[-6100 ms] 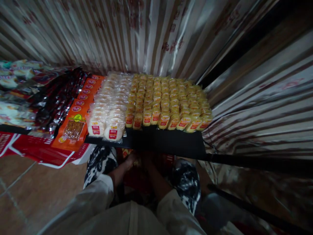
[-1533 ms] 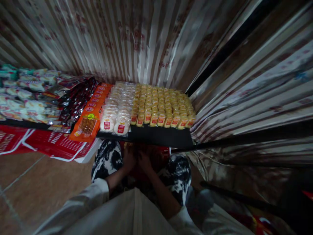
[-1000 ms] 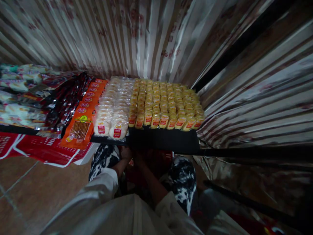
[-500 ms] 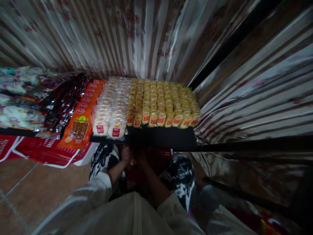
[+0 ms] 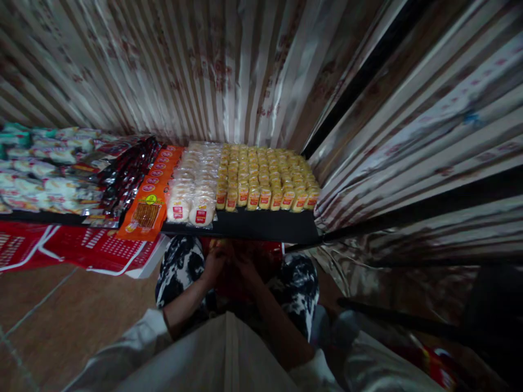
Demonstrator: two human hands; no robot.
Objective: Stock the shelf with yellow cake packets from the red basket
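Left grip [image 5: 216,260] beside right grip [image 5: 245,268], below black shelf [image 5: 261,226]

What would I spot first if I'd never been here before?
Probably the bright orange packet, hanging over the front edge of the black shelf. Next, the neat rows of yellow packs at the shelf's right end. Below, in shadow, the left hand and right hand are close together between patterned knees.

Yellow packs [image 5: 265,179] and white packs [image 5: 194,182] have glossy, crinkled clear plastic; dark packs [image 5: 133,171] shine; the orange pack [image 5: 149,198] looks smooth. The shelf [image 5: 265,224] is matt, the sheet [image 5: 229,71] shiny and creased, the trousers [image 5: 180,269] matt cloth, the floor [image 5: 53,326] dull tile.
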